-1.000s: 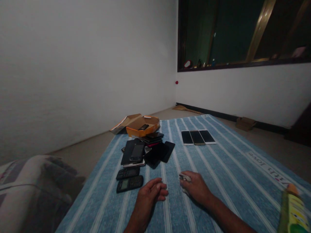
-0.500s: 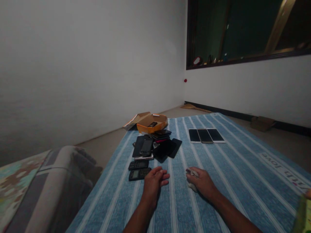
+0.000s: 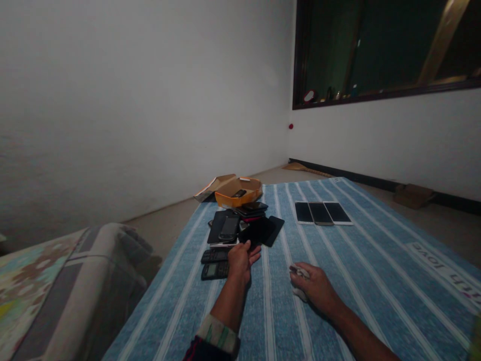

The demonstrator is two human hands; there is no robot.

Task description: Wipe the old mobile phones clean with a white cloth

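Phones [image 3: 228, 228] lie heaped on striped cloth [image 3: 278, 311], apparently for easy reach by the left hand [image 3: 239, 259], loosely open, contact unclear, while the right hand [image 3: 316, 284] clenches a pale rag [image 3: 299, 294], bunched probably for grip.

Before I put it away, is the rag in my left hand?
No, the rag is bunched in the right hand.
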